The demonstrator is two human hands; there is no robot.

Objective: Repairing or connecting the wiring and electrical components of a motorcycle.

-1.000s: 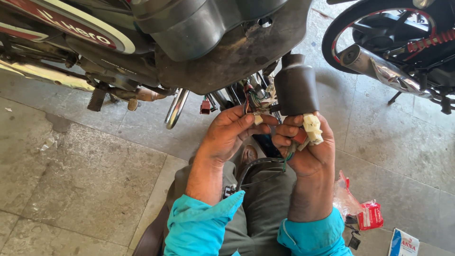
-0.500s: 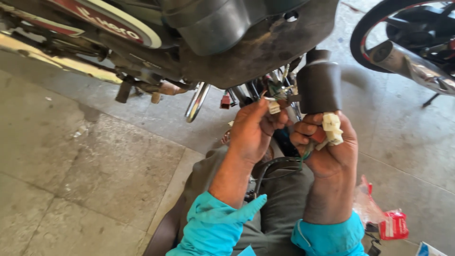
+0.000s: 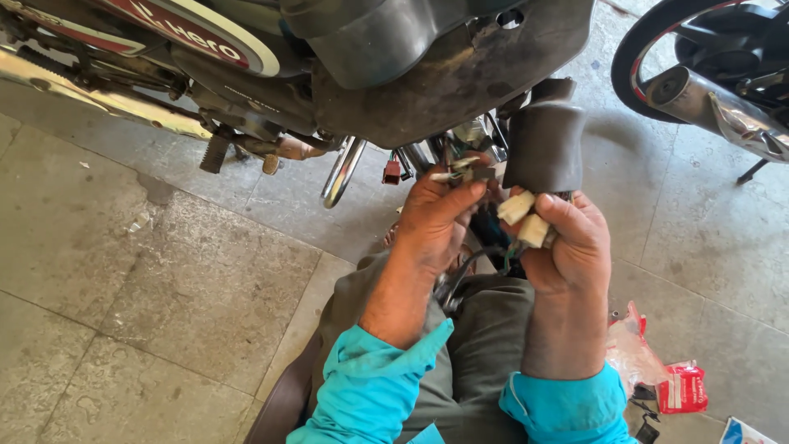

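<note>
Right hand [image 3: 571, 247] fingers closed around two cream plug connectors [image 3: 524, 218], wires running down from the fist. Left hand [image 3: 436, 218] fingers pinched shut on a small connector end [image 3: 460, 168] just under the motorcycle's underside [image 3: 444, 82]. Black rubber boot [image 3: 544, 148] hangs right above the cream plugs, touching or nearly. A red connector [image 3: 392, 171] dangles loose near the chrome pipe [image 3: 341, 173].

Risk, as I judge it: thin wires could get tugged or pins bent if the plugs are forced crooked; loose ends could be mismatched.

Hard to tell: wire colours, what the left pinch actually grips, plug pins. Plastic bag and red packet [image 3: 682, 386] on the floor, partly cut off.
</note>
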